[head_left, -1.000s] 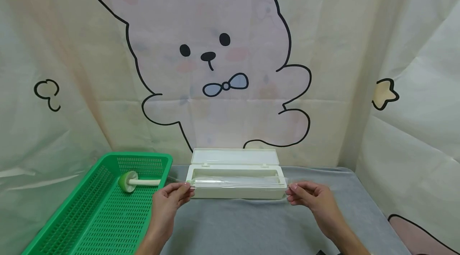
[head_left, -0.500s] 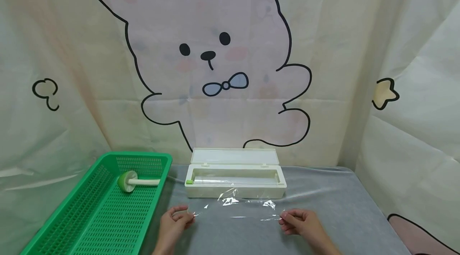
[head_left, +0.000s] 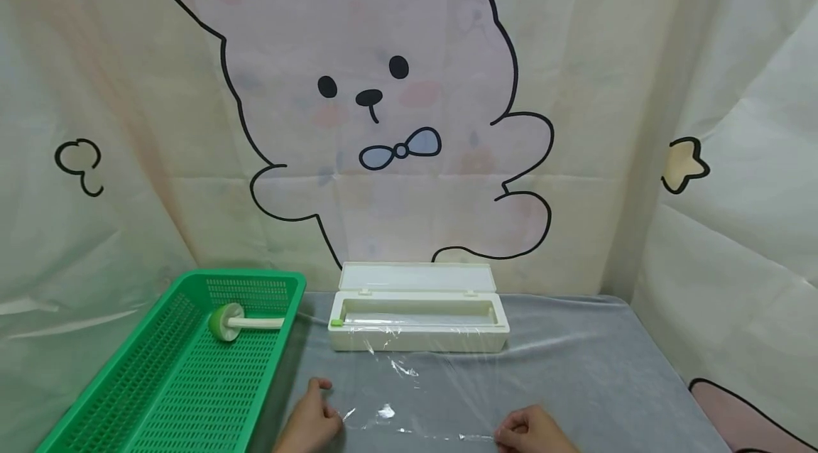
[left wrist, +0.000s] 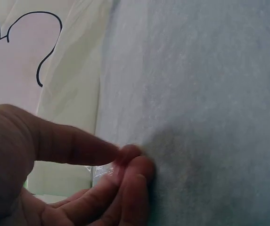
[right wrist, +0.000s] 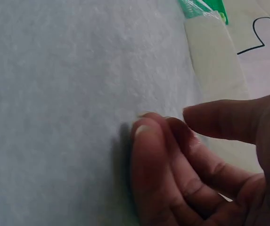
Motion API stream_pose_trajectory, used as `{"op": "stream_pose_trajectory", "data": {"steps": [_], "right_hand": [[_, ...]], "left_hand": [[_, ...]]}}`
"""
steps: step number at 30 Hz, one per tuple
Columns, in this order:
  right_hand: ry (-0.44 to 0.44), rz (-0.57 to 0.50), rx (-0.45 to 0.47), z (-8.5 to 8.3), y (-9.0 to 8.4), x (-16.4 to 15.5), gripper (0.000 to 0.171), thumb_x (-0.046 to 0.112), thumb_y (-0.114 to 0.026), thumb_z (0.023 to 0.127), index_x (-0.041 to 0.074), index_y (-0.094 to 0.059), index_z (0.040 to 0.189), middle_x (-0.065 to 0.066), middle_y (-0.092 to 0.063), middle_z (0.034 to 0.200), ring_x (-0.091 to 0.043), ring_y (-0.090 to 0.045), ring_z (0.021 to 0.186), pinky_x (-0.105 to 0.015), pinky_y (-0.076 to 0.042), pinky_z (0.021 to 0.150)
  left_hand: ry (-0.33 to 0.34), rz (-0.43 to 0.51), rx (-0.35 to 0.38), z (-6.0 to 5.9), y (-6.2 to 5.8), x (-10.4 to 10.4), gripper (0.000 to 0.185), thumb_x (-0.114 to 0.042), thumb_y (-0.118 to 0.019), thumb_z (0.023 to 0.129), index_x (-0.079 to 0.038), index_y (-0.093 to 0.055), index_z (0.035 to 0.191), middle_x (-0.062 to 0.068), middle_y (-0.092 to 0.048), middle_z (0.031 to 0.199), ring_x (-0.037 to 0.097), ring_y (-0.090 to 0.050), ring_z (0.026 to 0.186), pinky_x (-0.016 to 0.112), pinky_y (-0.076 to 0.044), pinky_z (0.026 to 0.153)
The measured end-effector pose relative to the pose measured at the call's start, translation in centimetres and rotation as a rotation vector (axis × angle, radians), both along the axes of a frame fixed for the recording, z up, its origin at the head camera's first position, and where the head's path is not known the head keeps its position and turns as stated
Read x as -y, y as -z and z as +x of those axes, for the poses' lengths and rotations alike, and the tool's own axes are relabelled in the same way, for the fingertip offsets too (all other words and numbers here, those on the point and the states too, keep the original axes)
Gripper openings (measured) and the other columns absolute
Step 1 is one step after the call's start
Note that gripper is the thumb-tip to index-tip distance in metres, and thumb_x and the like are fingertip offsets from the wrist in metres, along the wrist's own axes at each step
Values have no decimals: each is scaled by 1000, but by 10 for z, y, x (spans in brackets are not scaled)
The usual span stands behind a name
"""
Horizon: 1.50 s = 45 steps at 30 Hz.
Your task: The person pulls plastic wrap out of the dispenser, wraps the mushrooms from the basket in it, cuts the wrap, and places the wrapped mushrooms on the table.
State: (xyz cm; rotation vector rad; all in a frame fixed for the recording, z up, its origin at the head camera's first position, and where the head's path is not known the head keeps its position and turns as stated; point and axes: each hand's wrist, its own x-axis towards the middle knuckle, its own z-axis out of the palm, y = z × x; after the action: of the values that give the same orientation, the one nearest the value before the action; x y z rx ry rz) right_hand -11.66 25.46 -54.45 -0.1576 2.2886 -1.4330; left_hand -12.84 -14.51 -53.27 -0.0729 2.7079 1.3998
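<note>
The clear plastic cling film (head_left: 422, 396) runs from the open cream plastic dispenser box (head_left: 418, 325) toward the near edge of the grey cloth-covered tabletop (head_left: 575, 368), a corner pinched in each grip: left hand (head_left: 313, 424) between thumb and fingertips (left wrist: 130, 162), right hand (head_left: 530, 432) likewise, just above the cloth. Judging by the wrinkles mid-sheet, an even pull from both corners, kept low and level, would best keep it flat. A green perforated plastic basket (head_left: 160, 382) holding a green-headed brush (head_left: 226, 323) stands left of the box.
</note>
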Motion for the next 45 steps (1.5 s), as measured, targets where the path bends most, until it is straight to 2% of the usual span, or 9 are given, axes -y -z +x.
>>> {"op": "stream_pose_trajectory", "data": {"steps": [6,9,14,18,21,24,30,40,45], "right_hand": [[-3,119,-66,-3,-14,-2,17,16,-73,90,5,-73,78,0,-65,66,-15,-59,60,-30,-50,54],[8,205,-157,-5,-26,-3,18,20,-75,89,8,-70,76,3,-62,64,-11,-56,58,-27,-48,52],[178,469,-458,-16,-44,10,20,19,-86,80,14,-67,82,7,-57,72,-7,-53,65,-27,-45,59],[155,533,-705,-28,-41,20,33,19,-91,75,15,-73,102,4,-58,88,-11,-54,77,-31,-47,65],[88,553,-871,-37,-31,23,47,20,-92,72,15,-74,115,1,-56,97,-14,-53,84,-34,-47,69],[46,593,-930,-44,-20,22,56,23,-93,69,11,-71,119,-3,-55,101,-20,-54,91,-39,-49,72],[2,664,-804,-45,-7,16,67,36,-91,72,10,-66,127,-10,-55,109,-35,-53,106,-50,-49,81],[-49,710,-618,-32,-12,7,71,44,-86,77,15,-62,138,-11,-54,118,-40,-48,115,-59,-44,82],[-63,713,-591,-26,-12,7,71,47,-83,80,16,-61,140,-13,-53,122,-42,-50,118,-62,-43,86]], "left_hand": [[13,-150,-47,-5,-11,-4,56,-2,-71,74,8,-47,124,0,-52,69,16,-48,60,34,-41,56],[5,-251,-202,-10,-13,-6,60,-6,-80,74,7,-51,124,7,-61,81,25,-58,71,42,-48,62],[34,-430,-570,-26,-12,-11,60,-16,-91,71,-4,-62,121,17,-60,109,37,-58,98,52,-51,79],[100,-524,-687,-40,-7,-14,69,-29,-96,67,-11,-64,126,22,-54,119,42,-54,107,54,-51,82],[137,-574,-635,-46,-1,-14,81,-40,-95,65,-14,-62,134,25,-49,128,47,-50,115,59,-49,87],[157,-602,-564,-47,3,-14,89,-47,-93,63,-15,-59,139,26,-46,131,48,-47,120,61,-49,88],[194,-579,-473,-43,4,-12,99,-54,-93,59,-16,-56,142,27,-45,134,50,-45,122,65,-47,87],[245,-560,-317,-28,0,-5,101,-56,-92,59,-5,-57,138,31,-46,133,55,-42,125,71,-41,94],[250,-565,-246,-23,-2,0,98,-56,-93,60,-2,-60,135,31,-47,131,54,-41,125,71,-39,97]]}}
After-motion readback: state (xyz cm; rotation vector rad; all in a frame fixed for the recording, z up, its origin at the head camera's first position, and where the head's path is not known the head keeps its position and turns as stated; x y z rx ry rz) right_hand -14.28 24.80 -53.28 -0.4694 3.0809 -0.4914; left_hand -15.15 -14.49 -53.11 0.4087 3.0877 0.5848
